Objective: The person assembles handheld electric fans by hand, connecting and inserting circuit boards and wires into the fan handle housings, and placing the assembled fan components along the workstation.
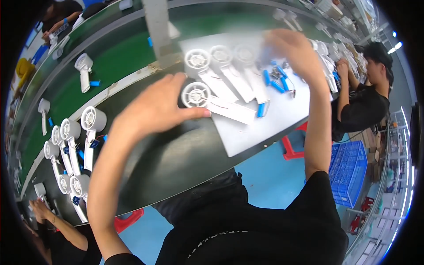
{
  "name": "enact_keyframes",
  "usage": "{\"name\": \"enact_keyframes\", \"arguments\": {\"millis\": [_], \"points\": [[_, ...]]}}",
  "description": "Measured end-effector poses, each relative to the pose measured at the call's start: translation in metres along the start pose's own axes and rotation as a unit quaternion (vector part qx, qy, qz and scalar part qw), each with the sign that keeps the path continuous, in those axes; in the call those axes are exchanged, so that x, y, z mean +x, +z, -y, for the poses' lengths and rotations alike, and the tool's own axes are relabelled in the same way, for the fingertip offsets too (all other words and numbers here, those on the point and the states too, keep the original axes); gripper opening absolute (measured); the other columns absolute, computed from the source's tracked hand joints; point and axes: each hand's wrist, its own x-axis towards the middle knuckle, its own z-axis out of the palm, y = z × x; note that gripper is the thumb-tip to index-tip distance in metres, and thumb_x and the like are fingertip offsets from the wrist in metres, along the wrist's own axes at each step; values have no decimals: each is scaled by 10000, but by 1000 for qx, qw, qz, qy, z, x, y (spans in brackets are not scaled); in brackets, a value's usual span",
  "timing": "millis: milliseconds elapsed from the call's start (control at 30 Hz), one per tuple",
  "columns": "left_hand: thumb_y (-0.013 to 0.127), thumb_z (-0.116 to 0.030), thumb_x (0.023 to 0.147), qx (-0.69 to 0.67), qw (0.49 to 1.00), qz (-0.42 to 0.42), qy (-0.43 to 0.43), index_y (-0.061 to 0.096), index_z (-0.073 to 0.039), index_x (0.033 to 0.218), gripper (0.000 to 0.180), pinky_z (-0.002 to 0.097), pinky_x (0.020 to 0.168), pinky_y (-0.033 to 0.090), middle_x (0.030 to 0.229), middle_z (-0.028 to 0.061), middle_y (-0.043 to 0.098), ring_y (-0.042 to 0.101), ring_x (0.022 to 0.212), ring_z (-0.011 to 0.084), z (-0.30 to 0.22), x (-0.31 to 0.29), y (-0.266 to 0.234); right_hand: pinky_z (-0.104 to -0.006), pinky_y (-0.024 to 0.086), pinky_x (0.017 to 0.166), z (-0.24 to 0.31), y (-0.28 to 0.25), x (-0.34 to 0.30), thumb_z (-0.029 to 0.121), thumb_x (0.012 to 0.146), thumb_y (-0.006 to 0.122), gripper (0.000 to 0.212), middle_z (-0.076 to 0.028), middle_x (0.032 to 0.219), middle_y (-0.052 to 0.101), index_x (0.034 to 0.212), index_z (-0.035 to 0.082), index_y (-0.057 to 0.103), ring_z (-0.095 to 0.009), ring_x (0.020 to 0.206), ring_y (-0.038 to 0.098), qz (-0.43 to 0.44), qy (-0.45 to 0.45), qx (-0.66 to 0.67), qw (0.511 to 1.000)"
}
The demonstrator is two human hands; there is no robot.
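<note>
My left hand (pixel 154 106) curls around the round head of a white handheld fan body (pixel 232 110), thumb on its near side and fingers behind. The handle points right across the edge of a white sheet (pixel 240 140). Beyond it, several similar fan bodies (pixel 216 84) lie side by side, round grilles away from me. My right hand (pixel 291 48) is raised over the far right part of the sheet. Its fingers are smeared by motion, so a hold cannot be made out. Blue cylindrical cells (pixel 277 86) with wires lie below that hand.
More fan bodies (pixel 70 130) stand grouped at the left of the dark table (pixel 163 163). A green conveyor belt (pixel 115 48) carries others beyond a metal post (pixel 158 31). Co-workers sit at right (pixel 369 97) and lower left (pixel 62 234). A blue crate (pixel 349 174) sits right.
</note>
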Motion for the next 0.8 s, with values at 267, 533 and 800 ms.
{"name": "enact_keyframes", "arguments": {"millis": [267, 533, 800], "points": [[814, -222, 724, -57, 997, -43, 5, 565, 3, 1223, 602, 418, 942, 480, 1124, 203, 643, 613, 1083, 374, 2, -16, 20, -392, 521, 814, -124, 0, -1, 203, 856, 653, 291, -190, 939, 718, 1065, 10, 717, -333, 855, 687, -43, 57, -178, 981], [787, 26, 630, -77, 995, 15, -65, 559, -30, 1273, 684, 359, 999, 475, 1216, 147, 624, 612, 1152, 301, 37, -66, -10, -407, 518, 884, -121, 20, 11, 180, 824, 666, 298, -180, 1031, 710, 1061, 6, 720, -339, 994, 663, -90, -66, -137, 984], [713, -42, 779, -24, 977, -201, -69, 586, -4, 1246, 485, 366, 971, 459, 1260, 157, 607, 591, 1142, 318, 36, -106, -3, -443, 517, 834, -107, 35, 19, 220, 873, 614, 246, -212, 978, 678, 944, 1, 700, -369, 933, 653, 5, -69, -320, 945]]}}
